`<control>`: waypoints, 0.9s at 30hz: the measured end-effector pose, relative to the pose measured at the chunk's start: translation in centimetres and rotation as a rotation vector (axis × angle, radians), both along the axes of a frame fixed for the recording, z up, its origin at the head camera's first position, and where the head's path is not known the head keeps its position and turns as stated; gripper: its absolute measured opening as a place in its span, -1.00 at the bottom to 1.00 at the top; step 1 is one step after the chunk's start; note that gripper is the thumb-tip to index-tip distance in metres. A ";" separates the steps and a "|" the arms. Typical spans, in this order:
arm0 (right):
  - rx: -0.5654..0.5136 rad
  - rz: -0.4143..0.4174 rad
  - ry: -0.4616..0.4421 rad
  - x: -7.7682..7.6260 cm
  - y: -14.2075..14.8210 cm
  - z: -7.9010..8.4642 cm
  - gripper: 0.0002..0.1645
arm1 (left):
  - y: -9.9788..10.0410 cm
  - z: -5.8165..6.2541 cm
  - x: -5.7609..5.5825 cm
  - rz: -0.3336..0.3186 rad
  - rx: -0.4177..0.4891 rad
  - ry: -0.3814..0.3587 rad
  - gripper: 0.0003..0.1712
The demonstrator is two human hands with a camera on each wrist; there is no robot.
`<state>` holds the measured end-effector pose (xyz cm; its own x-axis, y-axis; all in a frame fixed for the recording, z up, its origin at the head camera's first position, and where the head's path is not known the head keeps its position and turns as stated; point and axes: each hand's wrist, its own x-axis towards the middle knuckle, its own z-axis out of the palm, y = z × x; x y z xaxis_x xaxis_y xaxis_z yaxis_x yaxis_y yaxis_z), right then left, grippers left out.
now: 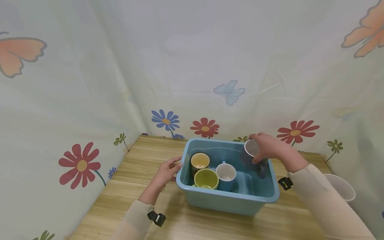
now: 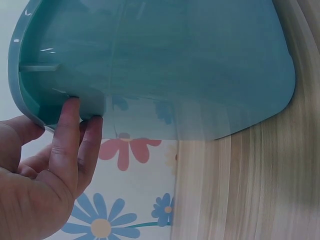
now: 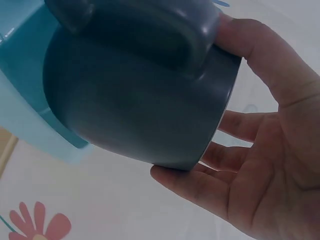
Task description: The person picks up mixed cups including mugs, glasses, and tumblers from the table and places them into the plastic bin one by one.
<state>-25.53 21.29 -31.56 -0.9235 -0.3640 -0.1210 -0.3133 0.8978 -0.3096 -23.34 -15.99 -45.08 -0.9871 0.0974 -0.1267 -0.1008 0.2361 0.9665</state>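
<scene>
A light-blue plastic tub stands on the wooden table. At its left end my left hand holds the rim; in the left wrist view the thumb lies by the rim and the fingertips touch the wall beneath it. My right hand grips a dark grey mug near its mouth, at the tub's back right corner. The mug is tilted, its pale inside partly showing. Inside the tub's left half stand a cream-lined mug, a green cup and a white-lined mug.
Wood-grained tabletop extends left of the tub and in front of it. A white round container sits at the right, partly behind the right sleeve. A pale curtain with flowers and butterflies hangs close behind the table.
</scene>
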 end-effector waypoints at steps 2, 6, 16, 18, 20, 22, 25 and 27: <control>0.002 -0.006 0.001 -0.3 -0.2 -0.4 0.10 | 0.0 0.0 0.0 0.001 0.001 -0.002 -0.47; -0.003 -0.010 -0.012 -0.7 -0.4 -1.2 0.07 | 0.0 0.1 0.0 -0.002 0.001 -0.002 -0.47; 0.031 0.002 -0.062 -1.6 -1.1 -3.3 0.06 | 0.0 0.1 0.1 -0.017 0.009 0.013 -0.46; 0.043 0.007 -0.059 -1.8 -1.2 -3.7 0.05 | 0.0 0.0 0.0 -0.019 0.007 0.012 -0.46; 0.059 0.011 -0.053 -2.0 -1.3 -4.1 0.03 | -0.1 0.0 0.0 -0.019 0.005 0.011 -0.46; 0.079 0.010 -0.048 -2.1 -1.5 -4.4 0.01 | -0.1 0.0 0.0 -0.018 0.001 0.008 -0.46; 0.111 0.005 -0.052 -2.2 -1.9 -4.7 -0.02 | -0.1 0.0 0.0 -0.013 -0.003 0.004 -0.46; 0.133 0.000 -0.066 -2.4 -2.1 -5.1 -0.03 | -0.1 0.0 0.1 -0.010 -0.003 0.004 -0.46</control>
